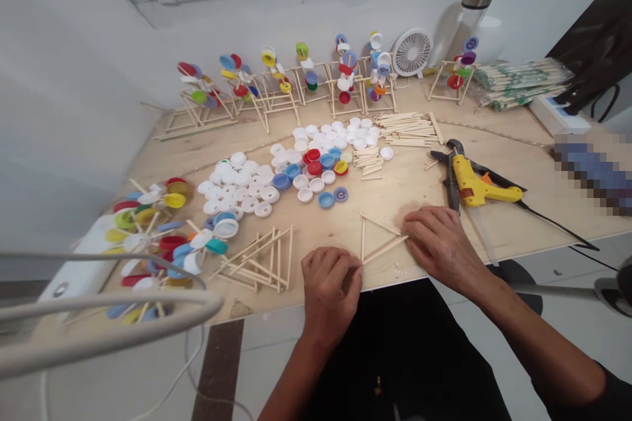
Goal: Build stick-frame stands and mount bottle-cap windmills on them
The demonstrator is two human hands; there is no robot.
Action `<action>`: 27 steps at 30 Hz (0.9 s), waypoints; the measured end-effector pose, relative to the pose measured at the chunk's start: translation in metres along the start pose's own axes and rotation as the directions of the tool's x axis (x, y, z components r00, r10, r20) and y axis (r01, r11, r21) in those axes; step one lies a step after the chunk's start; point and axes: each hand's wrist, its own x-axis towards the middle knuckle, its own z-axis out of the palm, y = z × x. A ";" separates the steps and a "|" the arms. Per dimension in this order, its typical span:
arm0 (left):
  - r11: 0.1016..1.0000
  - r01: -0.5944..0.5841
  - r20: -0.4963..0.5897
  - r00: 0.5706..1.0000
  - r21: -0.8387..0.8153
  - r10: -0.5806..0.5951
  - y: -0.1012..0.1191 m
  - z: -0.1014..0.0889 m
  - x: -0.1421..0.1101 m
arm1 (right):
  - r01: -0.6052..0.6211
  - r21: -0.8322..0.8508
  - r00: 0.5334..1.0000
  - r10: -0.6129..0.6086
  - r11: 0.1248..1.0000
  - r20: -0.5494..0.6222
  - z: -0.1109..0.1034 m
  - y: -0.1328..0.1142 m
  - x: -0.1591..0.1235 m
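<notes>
A triangle of thin wooden sticks (364,240) lies flat near the table's front edge, between my hands. My left hand (330,286) rests at its lower left corner with curled fingers, the thumb side against the sticks. At the right corner, my right hand (439,240) has its fingers bent and closed over the joint; the fingertips are partly hidden. Left of my left hand lies a stack of similar stick triangles (266,260). A yellow glue gun (474,183) rests on a black stand right of my right hand.
Loose bottle caps (241,177) cover the table's middle, beside bundles of sticks (407,128). Stick frames with cap wheels (345,79) line the back, near a small white fan (413,52) and a bottle (474,13). More cap wheels (172,243) lie left, behind a pale hoop (148,335).
</notes>
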 end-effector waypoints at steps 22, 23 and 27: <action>1.000 0.010 0.007 1.000 -0.020 -0.010 0.001 -0.001 0.001 | -0.007 0.035 0.998 0.009 0.999 -0.069 0.002 0.000 -0.004; 1.000 0.010 0.011 1.000 -0.019 -0.010 0.001 -0.001 0.001 | -0.006 0.038 0.998 0.009 0.999 -0.070 0.003 0.000 -0.004; 1.000 0.007 0.014 1.000 -0.015 -0.007 0.000 -0.001 0.001 | 0.003 0.045 0.997 0.000 0.999 -0.079 0.003 0.001 -0.005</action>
